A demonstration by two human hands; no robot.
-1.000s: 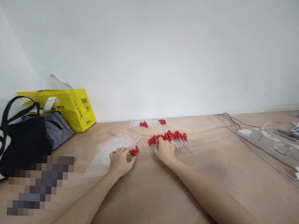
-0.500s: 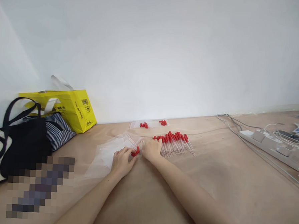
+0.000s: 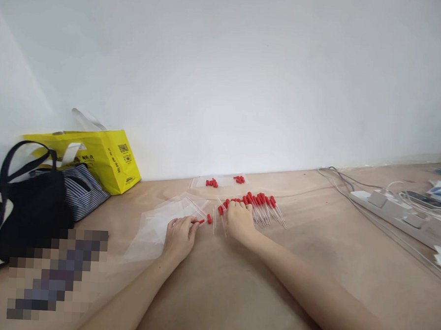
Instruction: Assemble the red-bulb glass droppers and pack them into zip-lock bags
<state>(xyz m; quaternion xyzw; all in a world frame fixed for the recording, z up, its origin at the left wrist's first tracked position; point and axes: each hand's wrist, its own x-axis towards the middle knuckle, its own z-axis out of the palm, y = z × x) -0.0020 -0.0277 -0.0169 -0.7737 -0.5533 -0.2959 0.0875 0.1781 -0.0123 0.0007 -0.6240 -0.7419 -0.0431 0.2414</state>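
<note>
Left of the red-and-clear droppers (image 3: 261,201) are translucent whitish bags (image 3: 154,228), a dark-and-white striped pouch (image 3: 88,190), a yellow carrier (image 3: 111,162) and a black tote (image 3: 33,214) with cream curves; right, a white power strip (image 3: 393,218).

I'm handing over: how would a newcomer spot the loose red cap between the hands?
On the brown wooden table, find the bare left hand. Just right of it lies the small red cap, outside the row of red-topped clear tubes.

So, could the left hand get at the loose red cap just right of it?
Probably yes: the loose red cap lies uncovered close to the left hand, though the red piece at its fingers might hinder.
</note>
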